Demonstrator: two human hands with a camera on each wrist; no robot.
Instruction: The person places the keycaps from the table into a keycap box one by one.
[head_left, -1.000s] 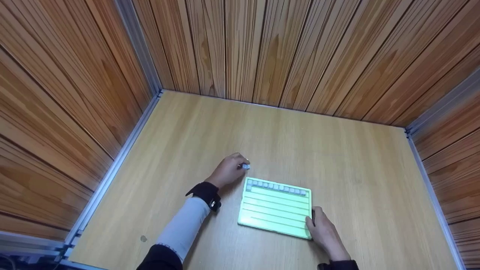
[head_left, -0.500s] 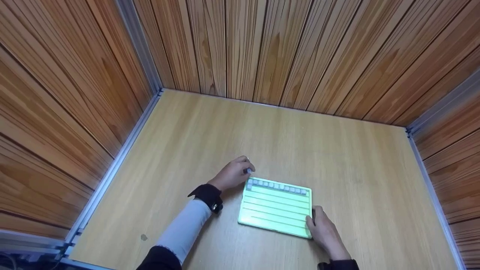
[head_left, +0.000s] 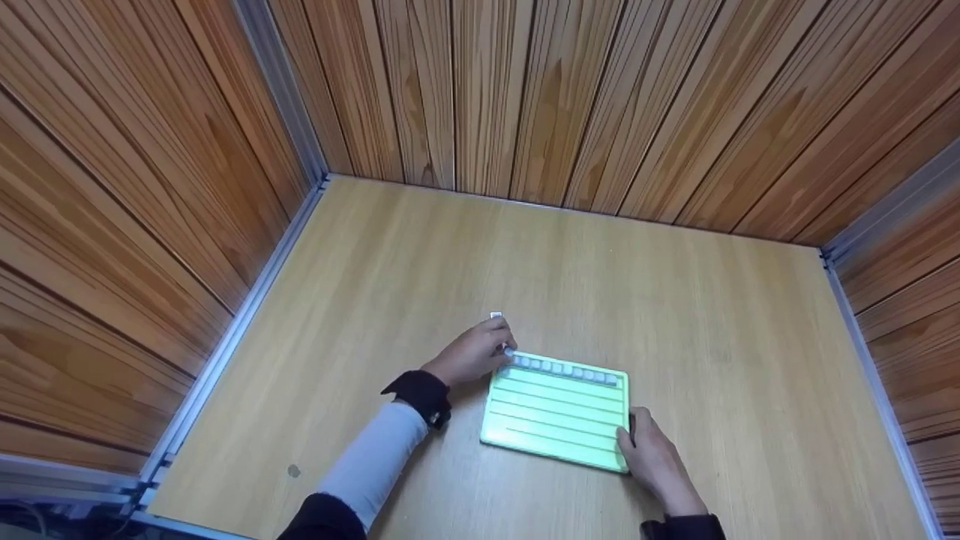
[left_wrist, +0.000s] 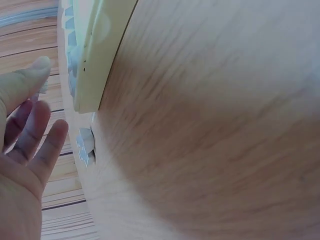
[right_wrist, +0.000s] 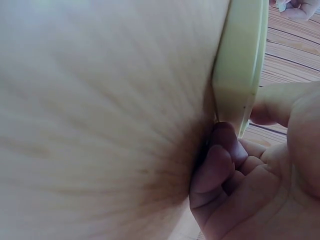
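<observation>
A light green tray (head_left: 556,427) with raised ridges lies on the table, a row of small pale blocks (head_left: 568,370) along its far edge. At the tray's far left corner my left hand (head_left: 471,352) pinches a small pale block (left_wrist: 44,87) between thumb and fingertips, the other fingers loosely bent. The hand covers the left end of the row in the head view. My right hand (head_left: 654,459) grips the tray's near right side, thumb on top and fingers curled against the edge. Just beyond my left hand, a loose white block (head_left: 496,315) with faint marks rests on the table.
The wooden table (head_left: 390,247) is bounded by plank walls (head_left: 547,97) at the back and sides, with metal rails along the joints. A dark round spot (head_left: 293,471) marks the table at the near left.
My left hand has moved right and nearer, bringing the pale block to the tray's far left corner. A loose white block has come into sight beyond it. The right hand keeps its grip.
</observation>
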